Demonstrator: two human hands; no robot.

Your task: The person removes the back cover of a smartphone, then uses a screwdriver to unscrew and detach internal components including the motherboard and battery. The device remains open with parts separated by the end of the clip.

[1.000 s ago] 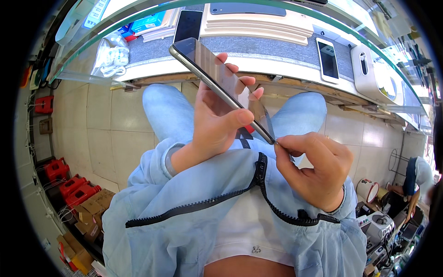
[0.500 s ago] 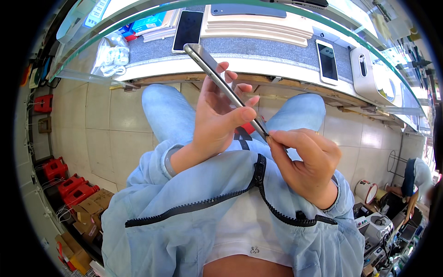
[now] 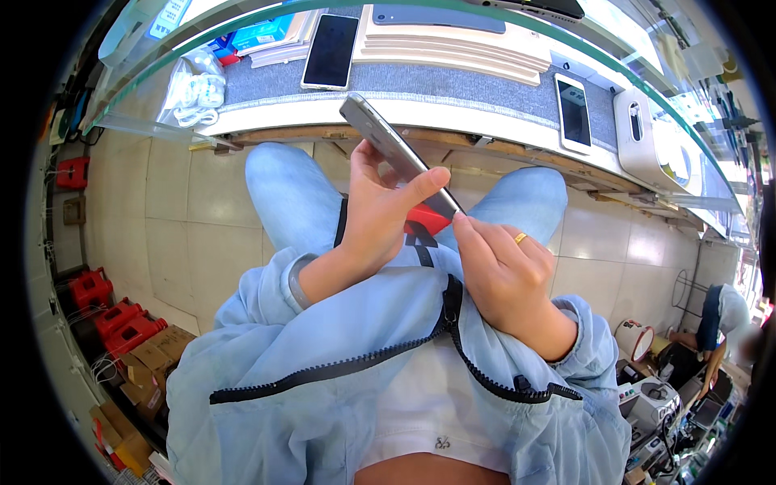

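Note:
A grey smartphone (image 3: 390, 142) with a metal rim is held tilted above my lap, its upper end toward the counter. My left hand (image 3: 378, 200) grips it, thumb along the near edge and fingers behind. At the lower end, my right hand (image 3: 508, 260) has its thumb and fingers pinched against the phone's edge; whatever lies between those fingertips is hidden. A gold ring is on one of its fingers.
On the counter ahead lie a dark-screened phone (image 3: 331, 52), a white-framed phone (image 3: 573, 113), pale flat boards (image 3: 453, 53), bagged white cables (image 3: 199, 90) and a white holder (image 3: 643, 133). Red cases (image 3: 134, 327) and cardboard boxes stand left. Another person (image 3: 722, 319) bends at far right.
The phone has turned so more of its flat face shows, and its upper end has dropped nearer me. My right hand has rolled over and moved slightly left and up, still at the lower end.

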